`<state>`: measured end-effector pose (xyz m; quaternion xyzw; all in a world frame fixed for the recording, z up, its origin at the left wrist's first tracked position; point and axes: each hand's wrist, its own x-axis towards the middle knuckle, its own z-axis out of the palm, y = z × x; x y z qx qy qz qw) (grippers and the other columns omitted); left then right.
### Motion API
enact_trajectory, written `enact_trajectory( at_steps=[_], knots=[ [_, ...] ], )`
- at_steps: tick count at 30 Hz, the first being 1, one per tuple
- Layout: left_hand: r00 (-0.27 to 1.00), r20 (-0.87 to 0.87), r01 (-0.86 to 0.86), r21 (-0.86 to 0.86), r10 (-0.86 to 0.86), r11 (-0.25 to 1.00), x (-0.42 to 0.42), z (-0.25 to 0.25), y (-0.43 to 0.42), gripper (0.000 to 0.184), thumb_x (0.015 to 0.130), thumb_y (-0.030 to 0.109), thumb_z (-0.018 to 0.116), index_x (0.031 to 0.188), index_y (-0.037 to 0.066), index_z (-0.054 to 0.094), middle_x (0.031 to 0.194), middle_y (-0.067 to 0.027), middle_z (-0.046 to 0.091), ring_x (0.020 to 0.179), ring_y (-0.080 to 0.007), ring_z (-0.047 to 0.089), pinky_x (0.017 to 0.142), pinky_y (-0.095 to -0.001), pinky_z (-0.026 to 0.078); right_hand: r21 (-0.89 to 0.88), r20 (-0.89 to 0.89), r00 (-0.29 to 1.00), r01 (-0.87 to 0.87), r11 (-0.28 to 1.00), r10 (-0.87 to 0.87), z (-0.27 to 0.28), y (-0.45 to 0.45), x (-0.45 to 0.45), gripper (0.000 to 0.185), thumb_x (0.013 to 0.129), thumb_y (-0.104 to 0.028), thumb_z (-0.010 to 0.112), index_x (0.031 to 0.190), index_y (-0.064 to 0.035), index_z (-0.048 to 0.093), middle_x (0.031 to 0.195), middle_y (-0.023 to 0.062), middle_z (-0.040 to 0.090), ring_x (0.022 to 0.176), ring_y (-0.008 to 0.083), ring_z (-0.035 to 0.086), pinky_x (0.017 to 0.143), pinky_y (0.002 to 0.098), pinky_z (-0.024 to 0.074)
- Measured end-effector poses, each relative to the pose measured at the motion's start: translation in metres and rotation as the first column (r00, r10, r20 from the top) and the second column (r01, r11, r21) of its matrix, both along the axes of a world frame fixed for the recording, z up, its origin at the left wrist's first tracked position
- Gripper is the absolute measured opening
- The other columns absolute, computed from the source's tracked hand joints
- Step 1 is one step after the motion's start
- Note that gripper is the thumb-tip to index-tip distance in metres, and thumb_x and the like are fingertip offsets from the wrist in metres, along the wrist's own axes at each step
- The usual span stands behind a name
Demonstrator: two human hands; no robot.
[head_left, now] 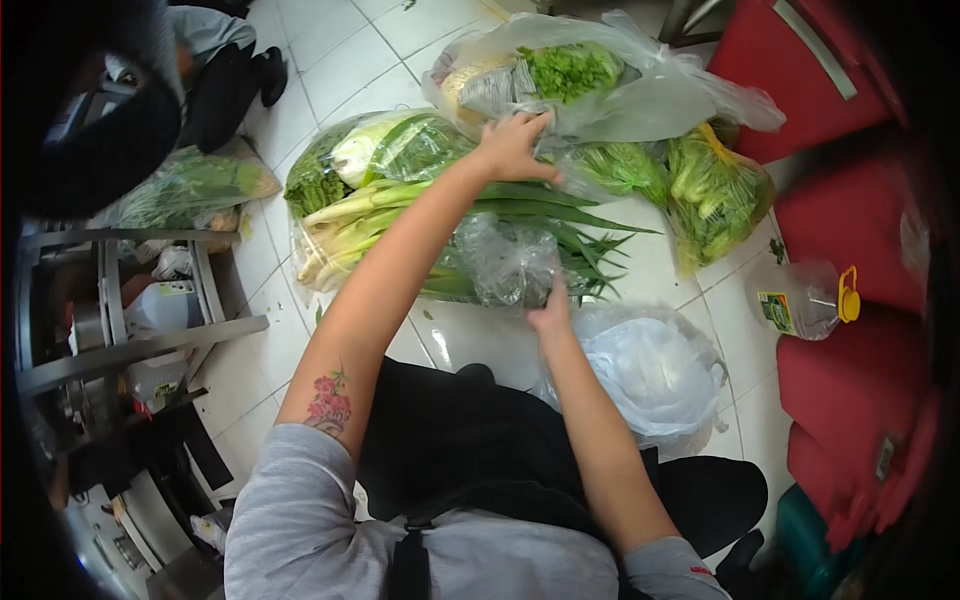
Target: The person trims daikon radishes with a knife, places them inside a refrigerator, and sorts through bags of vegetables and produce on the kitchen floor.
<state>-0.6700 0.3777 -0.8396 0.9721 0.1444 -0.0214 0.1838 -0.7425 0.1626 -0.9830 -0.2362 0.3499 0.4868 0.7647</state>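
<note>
My left hand (518, 148) reaches across, its fingers spread over the near edge of a large clear bag (650, 100) holding leafy greens (570, 72). Below it, my right hand (550, 305) grips the side of a crumpled clear plastic bag (505, 255), which lies over the long green tops of leeks (400, 215); its fingertips are partly hidden in the plastic. The leeks lie in a bag on the floor. Behind them is another clear bag with a pale cabbage (365, 150). A bag of green vegetables (715, 190) with a yellow tie stands on the right.
White plastic bags (655, 370) lie bundled near my right forearm. An empty bottle (805, 300) with a yellow cap and red containers (850, 400) are at the right. A metal rack (150, 350) is at the left, with another person (215, 90) and bagged greens (190, 185) behind it.
</note>
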Motion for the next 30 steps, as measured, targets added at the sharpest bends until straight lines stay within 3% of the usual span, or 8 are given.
enact_trajectory(
  at_steps=[3, 6, 12, 17, 24, 26, 28, 30],
  knots=[
    [0.971, -0.048, -0.185, 0.468, 0.234, 0.864, -0.037, 0.013, 0.01, 0.094, 0.066, 0.059, 0.073, 0.144, 0.023, 0.036, 0.134, -0.0218, 0.043, 0.125, -0.0358, 0.04, 0.102, -0.0582, 0.029, -0.037, -0.031, 0.997, -0.067, 0.997, 0.066, 0.03, -0.008, 0.018, 0.038, 0.087, -0.032, 0.064, 0.117, -0.0096, 0.059, 0.119, 0.0084, 0.062, 0.106, 0.0293, 0.06, 0.094, 0.0504, 0.047],
    [0.773, 0.06, -0.574, 0.493, 0.632, 0.654, -0.082, -0.007, 0.03, 0.077, 0.073, 0.056, 0.067, 0.138, 0.021, 0.044, 0.126, -0.0164, 0.052, 0.119, -0.033, 0.047, 0.098, -0.0544, 0.035, -0.081, -0.086, 0.99, -0.119, 0.99, 0.111, 0.033, -0.009, 0.029, 0.032, 0.088, -0.028, 0.062, 0.115, -0.0101, 0.061, 0.116, 0.0079, 0.063, 0.105, 0.0281, 0.061, 0.093, 0.0511, 0.0474],
    [0.806, -0.04, -0.572, 0.206, 0.591, 0.794, -0.086, -0.034, 0.029, 0.039, 0.089, 0.042, 0.047, 0.106, 0.011, 0.062, 0.103, -0.0147, 0.066, 0.097, -0.0329, 0.062, 0.086, -0.0469, 0.047, -0.078, -0.048, 0.991, -0.125, 0.989, 0.122, 0.064, -0.024, 0.035, 0.032, 0.088, -0.027, 0.062, 0.115, -0.0102, 0.062, 0.115, 0.0066, 0.064, 0.105, 0.027, 0.061, 0.093, 0.0467, 0.0481],
    [0.84, -0.271, -0.46, 0.105, 0.47, 0.882, -0.052, -0.001, -0.045, 0.056, 0.089, 0.056, 0.041, 0.104, 0.01, 0.069, 0.098, -0.0175, 0.068, 0.094, -0.0337, 0.065, 0.083, -0.0451, 0.05, -0.096, 0.007, 0.989, -0.148, 0.984, 0.149, 0.079, -0.08, 0.043, 0.032, 0.088, -0.028, 0.061, 0.115, -0.0106, 0.062, 0.116, 0.0064, 0.064, 0.105, 0.026, 0.061, 0.092, 0.0452, 0.048],
    [0.962, -0.14, -0.263, -0.243, 0.235, 0.934, 0.004, 0.044, -0.178, 0.058, 0.085, 0.059, 0.046, 0.099, 0.01, 0.072, 0.086, -0.0195, 0.068, 0.085, -0.0353, 0.066, 0.076, -0.0445, 0.053, -0.218, 0.187, 0.973, -0.096, 0.971, 0.138, 0.142, -0.214, 0.092, 0.03, 0.09, -0.028, 0.058, 0.111, -0.0068, 0.062, 0.11, 0.0071, 0.066, 0.1, 0.0229, 0.062, 0.087, 0.0404, 0.0511],
    [0.977, -0.142, -0.202, -0.366, 0.16, 0.908, 0.019, 0.054, -0.223, 0.054, 0.087, 0.054, 0.047, 0.083, 0.006, 0.07, 0.082, -0.0183, 0.068, 0.08, -0.0339, 0.067, 0.072, -0.0448, 0.054, -0.244, 0.207, 0.963, -0.119, 0.962, 0.171, 0.151, -0.273, 0.108, 0.039, 0.092, -0.035, 0.055, 0.121, -0.0076, 0.058, 0.124, 0.0082, 0.058, 0.113, 0.0268, 0.055, 0.097, 0.0447, 0.0453],
    [0.995, -0.091, -0.084, -0.475, 0.046, 0.876, 0.037, 0.056, -0.266, 0.051, 0.088, 0.051, 0.047, 0.094, 0.007, 0.071, 0.082, -0.0203, 0.067, 0.082, -0.0358, 0.066, 0.075, -0.0451, 0.053, -0.297, 0.302, 0.93, -0.117, 0.948, 0.209, 0.166, -0.318, 0.124, 0.043, 0.093, -0.037, 0.054, 0.124, -0.0072, 0.055, 0.127, 0.0089, 0.056, 0.115, 0.0274, 0.053, 0.098, 0.0445, 0.0444],
    [1.0, 0.023, -0.003, -0.547, 0.019, 0.837, 0.054, 0.05, -0.306, 0.05, 0.09, 0.049, 0.048, 0.091, 0.004, 0.07, 0.083, -0.0203, 0.067, 0.081, -0.0357, 0.066, 0.075, -0.0462, 0.053, -0.356, 0.318, 0.939, -0.012, 0.934, 0.133, 0.166, -0.359, 0.142, 0.045, 0.095, -0.039, 0.051, 0.127, -0.0072, 0.053, 0.126, 0.0092, 0.057, 0.115, 0.0271, 0.054, 0.098, 0.0465, 0.0439]
  ],
)
